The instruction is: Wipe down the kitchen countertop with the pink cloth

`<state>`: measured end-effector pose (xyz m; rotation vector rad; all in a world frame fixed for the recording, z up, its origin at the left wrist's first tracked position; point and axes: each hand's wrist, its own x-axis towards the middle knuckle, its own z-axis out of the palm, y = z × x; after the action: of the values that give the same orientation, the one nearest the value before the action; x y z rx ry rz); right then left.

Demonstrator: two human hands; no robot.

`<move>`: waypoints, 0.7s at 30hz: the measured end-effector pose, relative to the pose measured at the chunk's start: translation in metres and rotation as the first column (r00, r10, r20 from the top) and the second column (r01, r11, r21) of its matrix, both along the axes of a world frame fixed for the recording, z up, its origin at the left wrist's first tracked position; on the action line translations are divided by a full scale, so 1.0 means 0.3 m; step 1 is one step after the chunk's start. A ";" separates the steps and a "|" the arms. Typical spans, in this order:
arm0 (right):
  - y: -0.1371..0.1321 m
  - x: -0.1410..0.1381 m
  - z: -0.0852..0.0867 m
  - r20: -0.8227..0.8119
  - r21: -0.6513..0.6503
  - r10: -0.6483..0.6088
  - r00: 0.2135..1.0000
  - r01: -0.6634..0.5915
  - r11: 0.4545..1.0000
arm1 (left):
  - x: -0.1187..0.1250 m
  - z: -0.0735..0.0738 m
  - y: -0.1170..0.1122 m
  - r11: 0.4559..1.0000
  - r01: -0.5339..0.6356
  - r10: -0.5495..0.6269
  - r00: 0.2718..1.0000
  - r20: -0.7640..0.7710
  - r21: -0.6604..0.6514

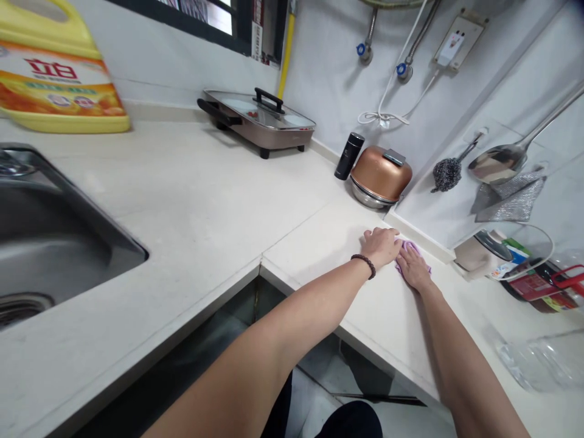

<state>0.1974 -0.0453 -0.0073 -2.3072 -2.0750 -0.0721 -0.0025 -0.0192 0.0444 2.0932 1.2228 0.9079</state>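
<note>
My right hand (pixel 413 269) presses down on a crumpled purple cloth (pixel 410 245), which lies on the cream countertop (pixel 205 201) near the wall edge. Parts of the cloth stick out around its fingers; the rest is hidden under the palm. Just left of it, my left hand (pixel 382 244) rests low over the counter with its fingers apart and slightly bent. Its fingertips come close to the cloth's edge, and I cannot tell whether they touch it. A dark beaded bracelet (pixel 365 263) circles the left wrist.
Beyond the hands stand a copper-coloured domed pot (pixel 381 173) and a black flask (pixel 349 156). An electric pan (pixel 264 125) sits in the back corner. At left are a sink (pixel 59 243) and a yellow detergent jug (pixel 59 79). Jars (pixel 542 283) and a clear plastic container (pixel 542 362) stand right.
</note>
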 end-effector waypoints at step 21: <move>-0.541 -0.287 0.046 -0.091 -0.036 0.664 0.742 -0.669 0.742 | -0.019 0.027 0.010 0.997 -0.054 0.060 0.992 0.113 -0.052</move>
<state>0.1111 -0.2075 0.0065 -1.4090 -2.7488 0.1048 -0.0082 -0.0163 0.0525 1.9496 1.2378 0.9993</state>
